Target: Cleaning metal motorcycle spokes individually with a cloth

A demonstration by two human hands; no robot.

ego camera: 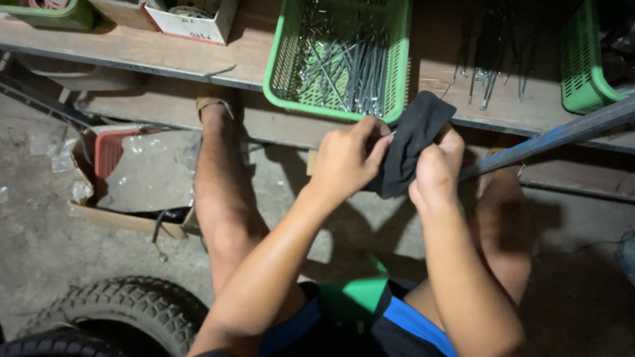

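Concrete floor (46, 244) below, wooden shelf (132, 49) running across the top. Far left: tyre (126, 311) lying at the bottom corner, torn carton (126, 178) with clear plastic just above it, both well apart from the hands. Between carton and hands, one bare leg stretched toward the shelf, narrowing the floor room on that side. Green basket (337, 56) of metal rods overhanging the shelf edge, directly above the hands and close to them; little headroom there. Left hand (344, 158) clenched on the near edge of a black cloth (413, 142), thumb and fingers pinching, seemingly to keep it taut. Cloth held up in the air between both hands, just under the basket rim, not resting on anything. Right hand (433, 172) closed on the cloth's lower right side, fist-like grip. Blue bar (555, 135) slanting in from the right, its end hidden behind the right hand; contact unclear. Second basket (585, 66) at far right, apart.
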